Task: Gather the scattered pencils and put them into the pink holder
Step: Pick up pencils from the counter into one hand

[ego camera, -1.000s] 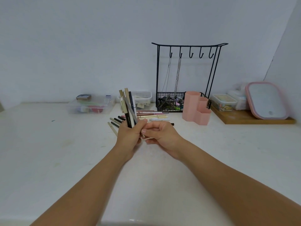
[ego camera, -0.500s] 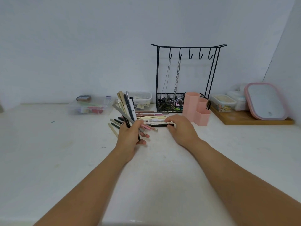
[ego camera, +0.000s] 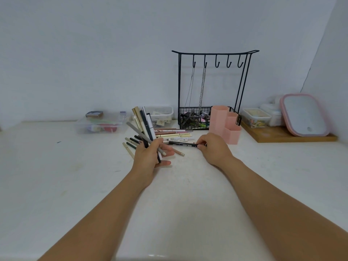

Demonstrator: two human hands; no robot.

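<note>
Left hand [ego camera: 150,157] gripped a fanned bundle of pencils [ego camera: 144,125]; right hand [ego camera: 211,147] pinched a black pencil [ego camera: 183,143] on the table [ego camera: 75,185], w/ pink holder [ego camera: 224,125] just right. Risk: loose fan could slip & scatter.

Soft, even, bright indoor light; faint shadows; slight overall softness; wide-angle bending toward the frame edges.

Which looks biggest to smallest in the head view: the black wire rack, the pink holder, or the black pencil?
1. black wire rack
2. pink holder
3. black pencil, pinched by the right hand; it lies nearer, yet looks smallest.
</note>
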